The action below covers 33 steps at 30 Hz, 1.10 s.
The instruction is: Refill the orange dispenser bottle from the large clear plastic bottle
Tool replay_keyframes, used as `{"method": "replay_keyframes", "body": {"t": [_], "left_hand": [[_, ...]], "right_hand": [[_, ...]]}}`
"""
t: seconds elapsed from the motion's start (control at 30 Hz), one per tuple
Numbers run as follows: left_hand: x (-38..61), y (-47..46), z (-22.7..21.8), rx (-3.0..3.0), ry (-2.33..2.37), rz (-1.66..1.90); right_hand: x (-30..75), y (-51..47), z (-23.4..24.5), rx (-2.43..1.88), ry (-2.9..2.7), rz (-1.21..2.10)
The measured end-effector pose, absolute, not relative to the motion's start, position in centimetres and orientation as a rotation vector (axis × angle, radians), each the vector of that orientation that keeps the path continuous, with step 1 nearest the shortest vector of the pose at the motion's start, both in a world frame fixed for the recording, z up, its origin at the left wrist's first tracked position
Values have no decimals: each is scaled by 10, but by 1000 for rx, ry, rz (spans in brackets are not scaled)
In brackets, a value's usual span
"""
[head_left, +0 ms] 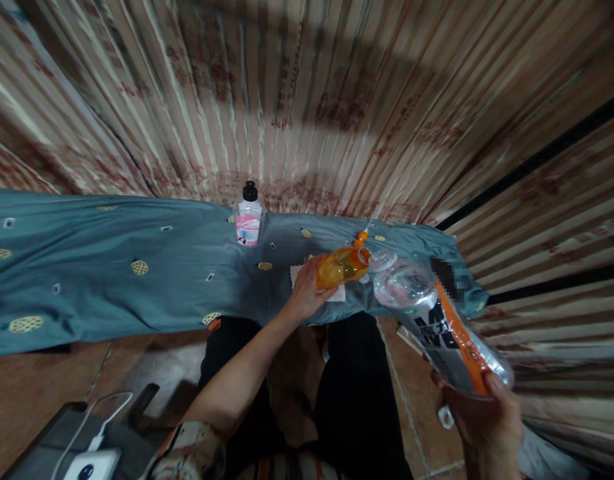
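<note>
My left hand (309,293) is closed around a small amber bottle (339,268), tilted with its open mouth to the right. My right hand (489,407) grips a large clear plastic bottle (439,327) with a grey and orange label, near its base. That bottle leans to the left, and its neck is close to the amber bottle's mouth; I cannot tell whether they touch or whether liquid runs between them. Behind them lies an orange pump top (361,239) on the cloth. Beneath the left hand is a white scalloped-edge cloth or paper (338,294), partly hidden.
A teal pineapple-print cover (111,267) lies over the long narrow surface before me. On it stands a bottle with a black cap and pink label (249,217). Pleated curtains (287,100) hang behind. At lower left, a white device with a cable (93,465) rests on a grey surface.
</note>
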State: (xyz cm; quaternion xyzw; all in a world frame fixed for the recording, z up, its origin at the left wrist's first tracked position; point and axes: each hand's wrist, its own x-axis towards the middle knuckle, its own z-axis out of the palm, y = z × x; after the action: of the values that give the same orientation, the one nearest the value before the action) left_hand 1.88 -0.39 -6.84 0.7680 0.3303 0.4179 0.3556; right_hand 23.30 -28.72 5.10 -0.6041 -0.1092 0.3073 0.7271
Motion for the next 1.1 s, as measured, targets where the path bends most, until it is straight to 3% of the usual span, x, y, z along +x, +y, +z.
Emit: {"method": "replay_keyframes", "body": {"t": [0.7,1.1], "left_hand": [[22,-1,-101,2069,787,1148],[19,-11,-78,2045,798,1085]], "right_hand": [[251,-295,41,-1345,-329,657],[265,-316,42,-1376,-346,621]]}}
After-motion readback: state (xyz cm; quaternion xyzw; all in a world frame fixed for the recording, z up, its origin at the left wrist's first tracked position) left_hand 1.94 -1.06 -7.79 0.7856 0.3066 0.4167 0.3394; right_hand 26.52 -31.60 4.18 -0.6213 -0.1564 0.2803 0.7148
